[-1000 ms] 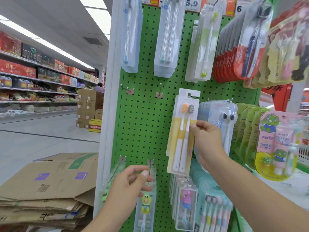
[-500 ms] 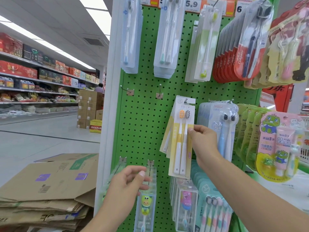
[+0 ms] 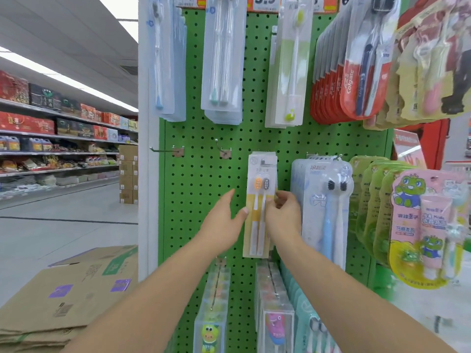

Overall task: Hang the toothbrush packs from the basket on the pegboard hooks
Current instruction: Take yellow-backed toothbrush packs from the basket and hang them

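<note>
A yellow-and-white toothbrush pack (image 3: 260, 189) with two brushes hangs upright on a hook of the green pegboard (image 3: 204, 200), in the middle row. My right hand (image 3: 284, 215) pinches the pack's right edge about halfway down. My left hand (image 3: 224, 222) is raised beside its left edge, fingers straight, thumb tip touching the pack. Two bare hooks (image 3: 163, 150) (image 3: 223, 149) stick out to the left of the pack. The basket is out of view.
Other packs hang all around: clear packs (image 3: 221, 59) above, blue-and-white packs (image 3: 322, 205) right, children's packs (image 3: 214, 309) below, frog toothpaste sets (image 3: 423, 230) far right. Flattened cardboard boxes (image 3: 63, 299) lie low left beside an aisle.
The yellow pack has swung from tilted to hanging straight on its hook. My left hand rose from the lower packs up to the pack's left edge. My right hand stayed on its right edge.
</note>
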